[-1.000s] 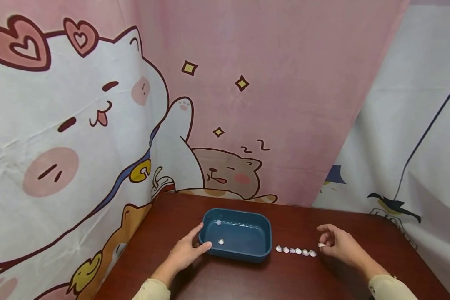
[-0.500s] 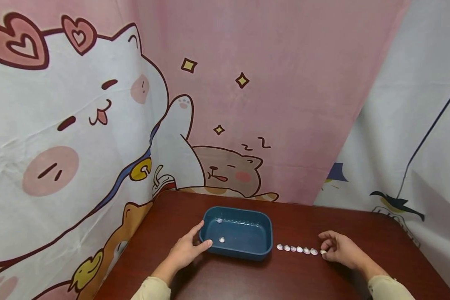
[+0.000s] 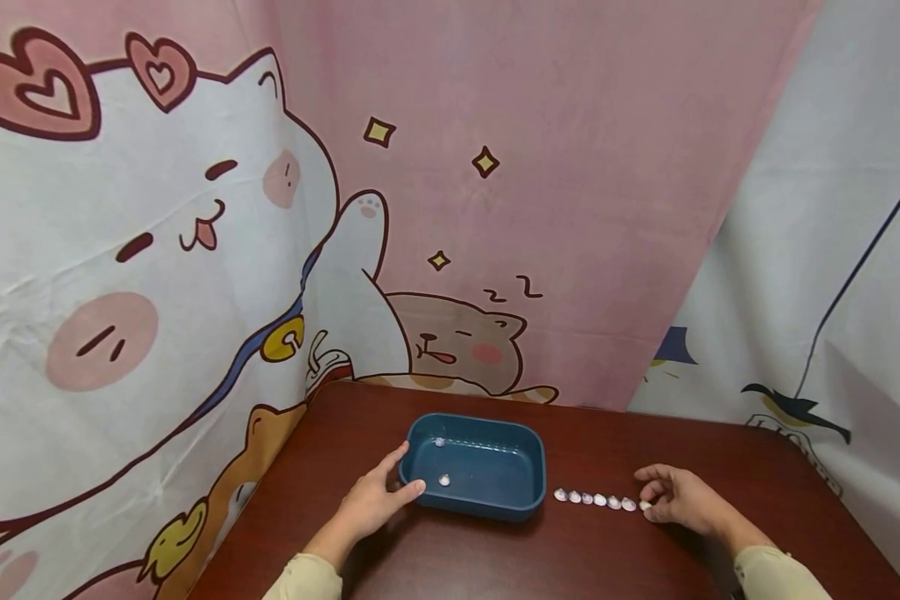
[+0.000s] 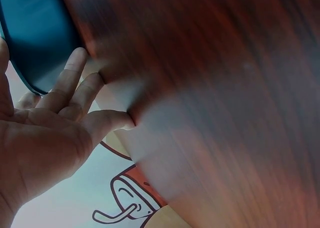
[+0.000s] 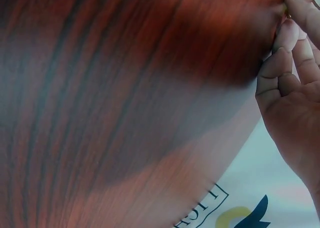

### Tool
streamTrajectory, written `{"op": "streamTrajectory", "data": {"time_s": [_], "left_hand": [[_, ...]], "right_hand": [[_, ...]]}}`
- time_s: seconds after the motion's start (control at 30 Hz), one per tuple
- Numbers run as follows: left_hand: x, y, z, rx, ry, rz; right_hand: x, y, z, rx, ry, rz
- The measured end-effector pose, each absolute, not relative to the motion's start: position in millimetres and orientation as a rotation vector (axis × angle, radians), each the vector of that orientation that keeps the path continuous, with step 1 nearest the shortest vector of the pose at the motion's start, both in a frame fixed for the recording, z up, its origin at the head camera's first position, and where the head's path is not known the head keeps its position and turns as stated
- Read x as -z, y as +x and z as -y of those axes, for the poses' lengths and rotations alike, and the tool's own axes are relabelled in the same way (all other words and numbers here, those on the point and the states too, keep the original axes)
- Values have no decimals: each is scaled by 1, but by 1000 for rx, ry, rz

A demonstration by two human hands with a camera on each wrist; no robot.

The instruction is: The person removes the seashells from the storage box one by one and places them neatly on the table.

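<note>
A blue rectangular basin stands on the table with two small seashells lying inside its left part. My left hand rests against its left near corner, thumb at the near side and fingertips at the left wall. In the left wrist view its fingers are spread and fairly straight beside the basin. Right of the basin runs a line of several small pale seashells. At the right end of that line my right hand pinches another seashell between thumb and fingers, low at the tabletop.
The table is dark reddish wood with visible grain. Behind it and at both sides hangs a curtain printed with cartoon animals, meeting the table's far edge.
My right hand has come down slightly, bringing its seashell to the right end of the line. My left hand and the basin keep their place.
</note>
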State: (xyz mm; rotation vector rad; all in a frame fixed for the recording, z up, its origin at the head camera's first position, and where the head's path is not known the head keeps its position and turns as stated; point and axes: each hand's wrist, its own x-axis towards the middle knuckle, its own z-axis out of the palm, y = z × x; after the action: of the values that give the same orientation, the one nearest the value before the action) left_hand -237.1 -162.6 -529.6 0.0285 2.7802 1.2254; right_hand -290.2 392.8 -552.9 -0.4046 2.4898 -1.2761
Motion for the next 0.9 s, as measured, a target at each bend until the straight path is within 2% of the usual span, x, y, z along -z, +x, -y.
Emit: {"op": "streamTrajectory", "data": {"time_s": [0.9], "left_hand": [[530,-236,163,-1229,26,-2783]], "right_hand": [[553,-286,-386,1215,-381,-2594]]}}
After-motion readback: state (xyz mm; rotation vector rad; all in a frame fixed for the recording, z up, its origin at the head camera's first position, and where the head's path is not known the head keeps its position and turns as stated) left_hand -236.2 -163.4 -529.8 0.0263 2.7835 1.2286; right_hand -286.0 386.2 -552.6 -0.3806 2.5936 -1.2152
